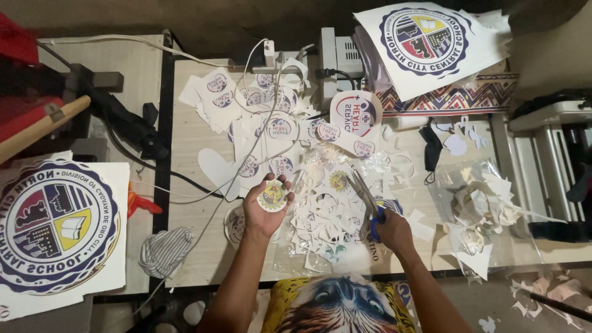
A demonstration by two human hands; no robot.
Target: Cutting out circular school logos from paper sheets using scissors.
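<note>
I have my left hand (pixel 264 206) raised over the middle of the wooden table (pixel 185 185), fingers curled around the edge of a small round paper sticker (pixel 272 196), pinching it so its printed face looks up at me. My right hand (pixel 391 229) sits to the right and a little nearer, fingers clenched through the blue handles of the scissors (pixel 365 197), whose blades point away toward the far side. To trim this well, I judge it best to turn the sticker with the left fingers and let the blades stay put, taking short bites just outside the printed ring, with the thumb kept off the cut line. The sticker is a white disc with a yellow and dark emblem in the centre, flat and thin, likely to flop if held by one edge only. Beneath both hands lies a heap of white paper scraps (pixel 320 222), and more cut stickers (pixel 259 105) are scattered toward the far left of the table
</note>
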